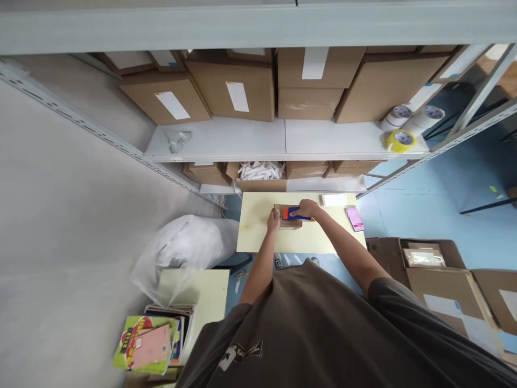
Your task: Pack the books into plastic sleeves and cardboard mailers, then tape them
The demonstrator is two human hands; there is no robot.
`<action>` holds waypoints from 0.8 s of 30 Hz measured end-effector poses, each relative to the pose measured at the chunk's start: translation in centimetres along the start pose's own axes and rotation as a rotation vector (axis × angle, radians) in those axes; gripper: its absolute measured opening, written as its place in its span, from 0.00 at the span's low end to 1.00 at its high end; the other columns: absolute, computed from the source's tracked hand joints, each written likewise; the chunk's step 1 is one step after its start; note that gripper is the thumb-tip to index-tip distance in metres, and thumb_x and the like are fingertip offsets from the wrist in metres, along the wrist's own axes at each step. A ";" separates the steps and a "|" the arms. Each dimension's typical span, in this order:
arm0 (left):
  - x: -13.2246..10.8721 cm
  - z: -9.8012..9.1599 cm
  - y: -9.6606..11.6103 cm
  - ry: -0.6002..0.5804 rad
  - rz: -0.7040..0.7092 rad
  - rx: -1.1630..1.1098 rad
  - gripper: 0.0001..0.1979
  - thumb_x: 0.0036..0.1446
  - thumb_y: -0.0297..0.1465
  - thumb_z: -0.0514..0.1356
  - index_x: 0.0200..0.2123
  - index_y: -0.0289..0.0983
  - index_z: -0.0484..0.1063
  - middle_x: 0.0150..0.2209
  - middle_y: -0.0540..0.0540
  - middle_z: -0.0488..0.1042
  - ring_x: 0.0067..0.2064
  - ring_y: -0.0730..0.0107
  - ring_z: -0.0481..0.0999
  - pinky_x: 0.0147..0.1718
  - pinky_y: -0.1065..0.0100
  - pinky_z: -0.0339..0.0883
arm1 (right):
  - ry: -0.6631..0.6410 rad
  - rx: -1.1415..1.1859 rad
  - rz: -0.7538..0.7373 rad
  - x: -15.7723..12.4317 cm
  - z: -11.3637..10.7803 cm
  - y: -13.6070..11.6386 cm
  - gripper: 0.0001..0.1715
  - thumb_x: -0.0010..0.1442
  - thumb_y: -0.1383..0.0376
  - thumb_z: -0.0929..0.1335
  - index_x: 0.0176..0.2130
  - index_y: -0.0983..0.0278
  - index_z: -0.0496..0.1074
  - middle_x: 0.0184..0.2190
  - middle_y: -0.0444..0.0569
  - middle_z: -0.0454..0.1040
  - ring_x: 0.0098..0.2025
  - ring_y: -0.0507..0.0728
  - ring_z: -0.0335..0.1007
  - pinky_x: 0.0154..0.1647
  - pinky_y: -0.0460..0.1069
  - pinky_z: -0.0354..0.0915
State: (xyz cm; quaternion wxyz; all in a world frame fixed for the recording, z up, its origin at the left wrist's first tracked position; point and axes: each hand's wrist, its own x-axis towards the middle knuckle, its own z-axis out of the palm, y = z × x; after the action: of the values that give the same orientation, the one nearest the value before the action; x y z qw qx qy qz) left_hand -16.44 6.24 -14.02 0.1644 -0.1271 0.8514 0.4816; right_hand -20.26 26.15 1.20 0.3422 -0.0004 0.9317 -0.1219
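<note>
A small brown cardboard box (288, 224) lies on the pale yellow table (255, 234). My left hand (273, 220) grips its left end, fingers closed against the side. My right hand (307, 208) is wrapped round a blue and orange tape dispenser (291, 214), whose orange end rests over the top of the box. The dispenser and hand cover part of the box's top, so I cannot tell whether tape is on it. Near the table's far right edge are a white packet (334, 200) and a phone with a pink screen (355, 219).
Shelves (242, 134) ahead bear large cartons (238, 89) and tape rolls (400, 140). A carton of white pieces (262, 171) sits lower. At left are a white plastic bag (197, 237) and a side table (210, 291) with books. Open cartons (440, 280) stand at right.
</note>
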 end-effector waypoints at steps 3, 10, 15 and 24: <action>-0.7 0.6 1.1 0.011 -0.002 -0.006 0.31 0.79 0.50 0.42 0.67 0.40 0.72 0.59 0.39 0.82 0.58 0.55 0.82 0.56 0.59 0.75 | 0.009 0.001 0.028 0.0 -0.2 0.1 0.48 0.57 0.33 0.75 0.56 0.69 0.81 0.51 0.65 0.84 0.51 0.69 0.82 0.42 0.51 0.70; -1.2 5.4 4.4 -0.023 0.053 0.109 0.29 0.79 0.46 0.44 0.66 0.37 0.73 0.57 0.36 0.83 0.58 0.52 0.82 0.57 0.58 0.72 | -0.010 0.066 0.002 -2.2 -0.6 9.5 0.47 0.55 0.29 0.74 0.47 0.67 0.85 0.47 0.62 0.84 0.49 0.67 0.81 0.40 0.50 0.68; -2.6 10.7 6.6 -0.044 0.026 0.179 0.28 0.79 0.46 0.44 0.65 0.37 0.73 0.57 0.35 0.83 0.59 0.51 0.81 0.56 0.60 0.72 | 0.025 0.106 0.107 -7.2 0.6 23.0 0.41 0.56 0.30 0.74 0.40 0.65 0.85 0.40 0.58 0.85 0.43 0.65 0.81 0.37 0.49 0.65; -1.2 9.6 5.8 -0.040 0.048 0.147 0.26 0.78 0.44 0.45 0.59 0.39 0.77 0.55 0.37 0.84 0.59 0.54 0.81 0.58 0.62 0.71 | 0.086 0.134 0.241 -9.2 2.3 28.4 0.37 0.58 0.33 0.73 0.38 0.63 0.84 0.38 0.56 0.85 0.41 0.63 0.80 0.36 0.49 0.63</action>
State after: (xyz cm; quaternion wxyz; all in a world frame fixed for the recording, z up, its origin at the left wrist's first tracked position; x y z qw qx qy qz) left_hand -16.01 17.49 -13.65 0.1790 -0.0847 0.8837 0.4242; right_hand -9.39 53.99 -1.09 0.3134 0.1393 0.9286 -0.1418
